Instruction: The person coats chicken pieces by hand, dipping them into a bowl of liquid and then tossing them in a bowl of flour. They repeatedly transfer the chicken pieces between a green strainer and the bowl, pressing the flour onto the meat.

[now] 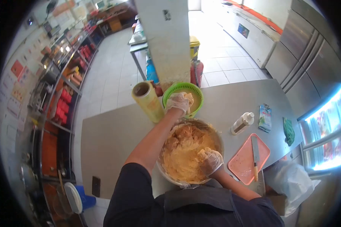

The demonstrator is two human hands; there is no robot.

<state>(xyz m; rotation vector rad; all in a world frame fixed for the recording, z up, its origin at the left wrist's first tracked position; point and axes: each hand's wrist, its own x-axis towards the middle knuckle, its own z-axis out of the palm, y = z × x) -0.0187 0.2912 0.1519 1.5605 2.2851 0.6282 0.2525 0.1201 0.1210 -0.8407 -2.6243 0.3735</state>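
My left hand (177, 102), in a clear plastic glove, reaches over a green basket (175, 87). Its fingers are closed on a flour-coated piece of meat (190, 99) at the basket's right side. Nearer to me stands a large metal bowl (220, 140) of yellowish flour (182, 159), with reddish-brown pieces of meat (183, 134) heaped at its far side. Inside the bowl's right part, my right hand (211, 163), also gloved, is curled around another flour-coated piece (206, 153). Flour clings to both gloves.
A big roll of plastic film (149, 102) stands left of the basket. To the right are a white squeeze bottle (241, 124), a pink tray (240, 162) with a knife (255, 151), a packet (265, 118) and a green cloth (288, 131). A phone (96, 186) lies at the left edge.
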